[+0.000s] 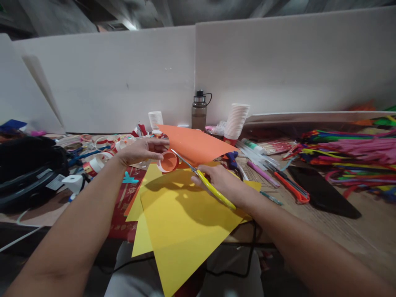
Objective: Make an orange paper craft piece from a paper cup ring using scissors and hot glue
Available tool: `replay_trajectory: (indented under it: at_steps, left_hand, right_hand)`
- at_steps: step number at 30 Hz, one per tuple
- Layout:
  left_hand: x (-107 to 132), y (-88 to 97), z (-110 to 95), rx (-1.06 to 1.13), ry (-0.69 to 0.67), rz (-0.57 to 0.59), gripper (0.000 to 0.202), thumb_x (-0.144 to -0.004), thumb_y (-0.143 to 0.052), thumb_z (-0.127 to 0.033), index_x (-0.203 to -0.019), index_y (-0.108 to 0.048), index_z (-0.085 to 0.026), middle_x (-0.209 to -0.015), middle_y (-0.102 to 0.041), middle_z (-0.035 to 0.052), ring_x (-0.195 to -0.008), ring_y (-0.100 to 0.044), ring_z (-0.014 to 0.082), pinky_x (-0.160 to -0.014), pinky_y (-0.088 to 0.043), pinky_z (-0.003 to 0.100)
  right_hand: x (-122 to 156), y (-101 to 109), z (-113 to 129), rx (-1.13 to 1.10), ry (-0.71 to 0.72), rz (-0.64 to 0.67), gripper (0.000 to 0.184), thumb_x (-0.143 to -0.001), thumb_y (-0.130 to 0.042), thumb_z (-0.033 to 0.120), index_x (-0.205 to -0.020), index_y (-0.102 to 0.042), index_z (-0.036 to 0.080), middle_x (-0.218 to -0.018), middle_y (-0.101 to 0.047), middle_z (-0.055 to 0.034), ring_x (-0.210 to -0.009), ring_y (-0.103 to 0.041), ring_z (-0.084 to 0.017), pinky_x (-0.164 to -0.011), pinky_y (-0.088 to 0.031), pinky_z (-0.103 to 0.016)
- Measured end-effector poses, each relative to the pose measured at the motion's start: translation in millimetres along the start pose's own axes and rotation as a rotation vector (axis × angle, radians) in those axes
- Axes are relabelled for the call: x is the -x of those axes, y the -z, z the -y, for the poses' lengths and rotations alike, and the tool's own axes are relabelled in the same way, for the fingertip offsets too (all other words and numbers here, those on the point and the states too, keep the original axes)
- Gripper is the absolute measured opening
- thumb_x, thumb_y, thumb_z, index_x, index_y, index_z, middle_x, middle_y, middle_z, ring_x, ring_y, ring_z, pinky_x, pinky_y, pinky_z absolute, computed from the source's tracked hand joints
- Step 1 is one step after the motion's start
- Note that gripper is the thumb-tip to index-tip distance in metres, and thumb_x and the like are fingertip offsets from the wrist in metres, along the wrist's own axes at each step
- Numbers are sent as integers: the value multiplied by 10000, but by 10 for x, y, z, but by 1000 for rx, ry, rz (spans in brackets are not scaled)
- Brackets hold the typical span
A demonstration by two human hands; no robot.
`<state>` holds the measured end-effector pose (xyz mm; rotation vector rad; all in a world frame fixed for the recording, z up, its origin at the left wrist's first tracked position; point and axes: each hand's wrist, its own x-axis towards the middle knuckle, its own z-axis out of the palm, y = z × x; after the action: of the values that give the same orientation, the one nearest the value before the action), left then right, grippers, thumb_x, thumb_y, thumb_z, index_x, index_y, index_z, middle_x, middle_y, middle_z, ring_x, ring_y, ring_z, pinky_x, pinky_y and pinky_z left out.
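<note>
A sheet of orange paper (198, 142) is raised above the table, its left edge at the fingers of my left hand (144, 149). My left thumb touches a short round paper cup piece (168, 161) with an orange inside, just below that edge. My right hand (221, 181) is closed around yellow-handled scissors (213, 189). The blades point up and left, along the lower edge of the orange sheet, with the tip close to the cup piece. Sheets of yellow paper (188, 218) lie beneath both hands and overhang the table's front edge.
White paper cups (237, 119) stand stacked at the back, beside a dark bottle (199, 111). Rightward lie a red utility knife (292, 187), a black phone (323, 192) and coloured pipe cleaners (355, 150). A black object (31, 165) and cut cup pieces (96, 163) occupy the left.
</note>
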<state>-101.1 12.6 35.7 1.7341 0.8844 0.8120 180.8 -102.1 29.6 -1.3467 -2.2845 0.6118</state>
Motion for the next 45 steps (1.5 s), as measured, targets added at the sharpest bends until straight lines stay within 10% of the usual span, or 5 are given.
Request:
replay_trajectory:
  at_steps: [28, 45]
  left_hand:
    - [25, -68, -170, -294, 26, 211, 270, -664, -787, -227, -904, -699, -141, -841, -683, 38, -823, -652, 163, -739, -516, 248]
    - [12, -16, -98, -34, 181, 113, 286, -563, -705, 60, -763, -746, -140, -701, -650, 24, -632, -652, 154, -565, -497, 199]
  right_hand:
    - [-63, -53, -117, 105, 15, 6, 317, -892, -529, 458, -942, -679, 184, -779, -664, -34, -622, -510, -117, -561, -296, -237]
    - [-104, -93, -121, 142, 51, 9, 261, -888, -522, 309, -960, -729, 168, -737, -675, -42, -586, -483, -107, -567, -311, -224]
